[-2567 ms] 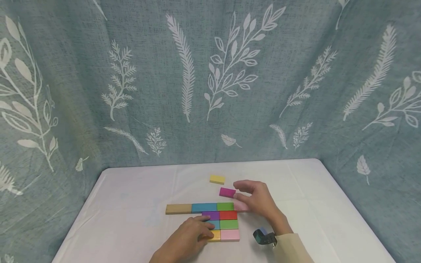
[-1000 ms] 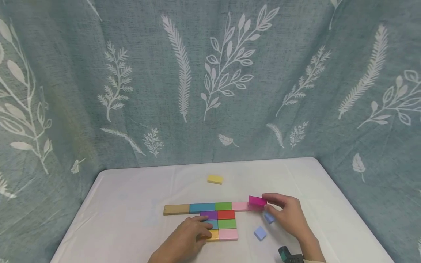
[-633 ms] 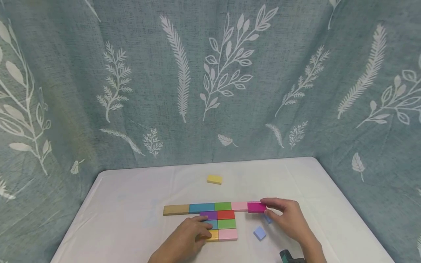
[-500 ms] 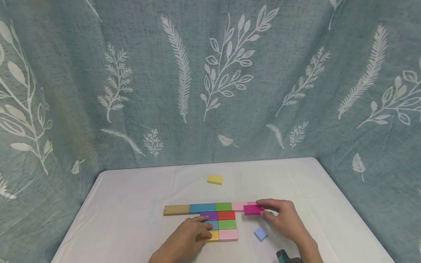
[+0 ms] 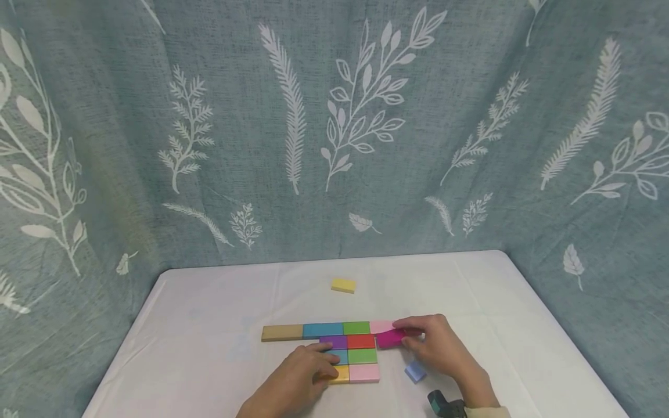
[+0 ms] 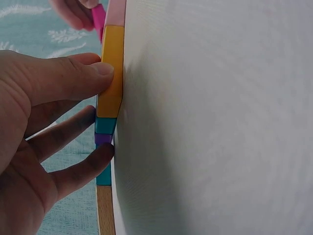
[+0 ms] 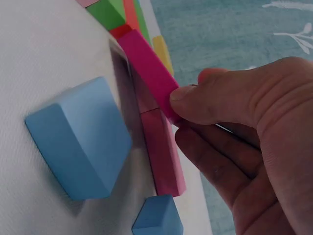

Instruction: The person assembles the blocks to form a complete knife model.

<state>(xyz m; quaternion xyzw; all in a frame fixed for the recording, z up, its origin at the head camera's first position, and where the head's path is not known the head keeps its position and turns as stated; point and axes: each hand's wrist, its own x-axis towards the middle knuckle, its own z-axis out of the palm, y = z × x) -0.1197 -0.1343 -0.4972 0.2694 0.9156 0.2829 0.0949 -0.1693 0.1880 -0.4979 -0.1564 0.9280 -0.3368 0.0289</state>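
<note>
My right hand (image 5: 441,348) pinches a magenta block (image 5: 389,338) between thumb and fingers. One end of that block is beside the red block (image 5: 360,341), and in the right wrist view it tilts. My left hand (image 5: 295,377) lies along the left side of the short stacked rows, its fingers touching the purple block (image 5: 333,342) and a blue block (image 5: 341,356). The left thumb presses the golden-yellow block (image 6: 112,73). A green block (image 5: 362,356) and a pink block (image 5: 364,373) complete the rows' right side.
Behind the rows runs a line of wooden (image 5: 282,332), blue (image 5: 322,330), green (image 5: 356,328) and pink (image 5: 380,327) blocks. A light blue block (image 5: 415,371) and another light blue block (image 7: 159,220) lie to the right. One yellow block (image 5: 343,285) lies farther back.
My right hand took up the magenta block from behind the line, carried it right, then brought it left and nearer to the red block. The left hand has stayed in place.
</note>
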